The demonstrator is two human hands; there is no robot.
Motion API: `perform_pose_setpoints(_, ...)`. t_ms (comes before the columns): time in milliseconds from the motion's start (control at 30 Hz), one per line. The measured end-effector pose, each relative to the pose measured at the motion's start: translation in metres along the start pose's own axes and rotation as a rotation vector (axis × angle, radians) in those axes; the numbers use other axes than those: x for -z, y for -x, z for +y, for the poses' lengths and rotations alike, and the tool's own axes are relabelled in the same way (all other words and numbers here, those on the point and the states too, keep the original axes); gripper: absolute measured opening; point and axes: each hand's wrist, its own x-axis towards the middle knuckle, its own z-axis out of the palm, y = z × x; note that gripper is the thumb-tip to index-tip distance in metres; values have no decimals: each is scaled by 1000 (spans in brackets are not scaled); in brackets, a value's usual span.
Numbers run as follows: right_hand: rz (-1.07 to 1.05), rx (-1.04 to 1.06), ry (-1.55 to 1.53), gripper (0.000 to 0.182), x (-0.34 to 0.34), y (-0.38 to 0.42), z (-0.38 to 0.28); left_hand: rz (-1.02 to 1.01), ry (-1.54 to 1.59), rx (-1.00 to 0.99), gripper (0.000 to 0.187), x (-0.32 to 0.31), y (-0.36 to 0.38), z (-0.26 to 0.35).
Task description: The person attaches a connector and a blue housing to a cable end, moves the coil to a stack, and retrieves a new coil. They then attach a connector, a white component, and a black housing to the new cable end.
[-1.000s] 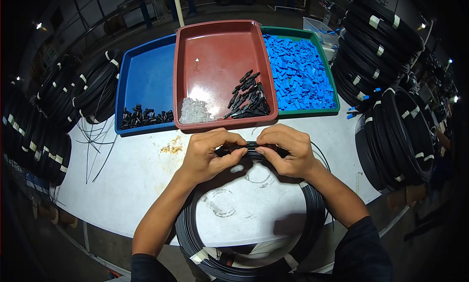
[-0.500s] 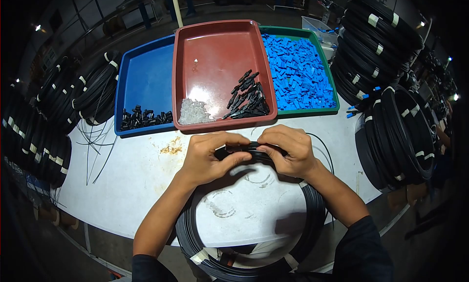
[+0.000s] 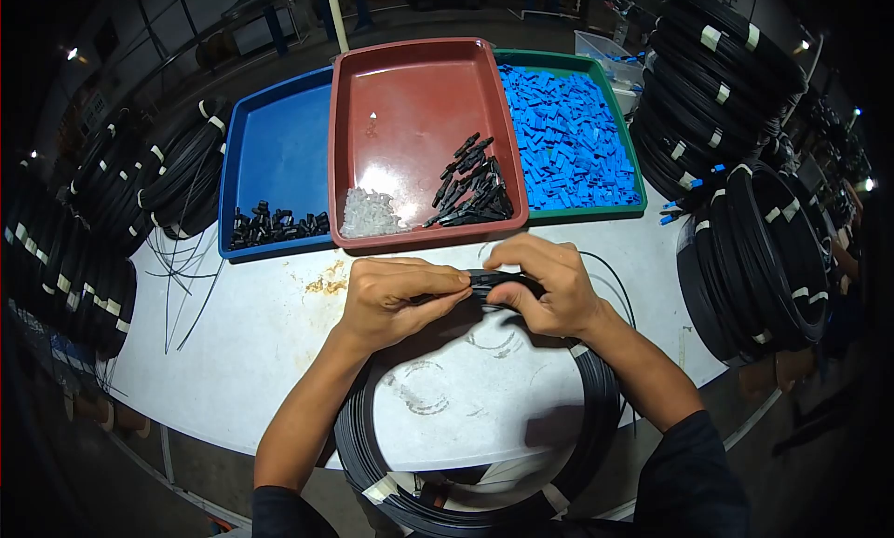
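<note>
A coil of thin black cable (image 3: 601, 389) lies over the table's front edge, bound with pale tape. At its far side my left hand (image 3: 396, 296) is closed, with thumb and fingertips pinching the black cable. A small dark piece shows at these fingertips; I cannot make out its kind. My right hand (image 3: 554, 282) is curled around the coil just to the right. Its thumb and index finger are bent, with dark cable strands between them, and its other fingers are partly hidden.
Behind the hands stand a blue tray (image 3: 279, 147) with small black parts, a red tray (image 3: 419, 100) with clear pieces and black connectors, and a green tray (image 3: 619, 109) full of blue clips. Cable coils (image 3: 726, 91) are stacked right, with more coils (image 3: 182, 170) left.
My left fingers have drawn together into a tighter pinch. My right index finger has lifted slightly and moved away from the left fingertips, showing more cable between the hands.
</note>
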Motion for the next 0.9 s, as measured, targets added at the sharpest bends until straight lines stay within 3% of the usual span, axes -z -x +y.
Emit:
perform_pose_setpoints(67,117,-35,-25,16,0,-5,-9,-1,-6,32,15,0,2,0)
perform_pose_setpoints(167,113,52,-30,16,-1,-1,1,-24,-3,13,16,-1,0,1)
perform_pose_setpoints(633,40,27,-19,17,-1,1,5,-35,-49,1,17,-1,2,-1)
perform_pose_setpoints(900,118,36,-44,13,-2,-1,2,-24,-37,3,17,-1,3,-2)
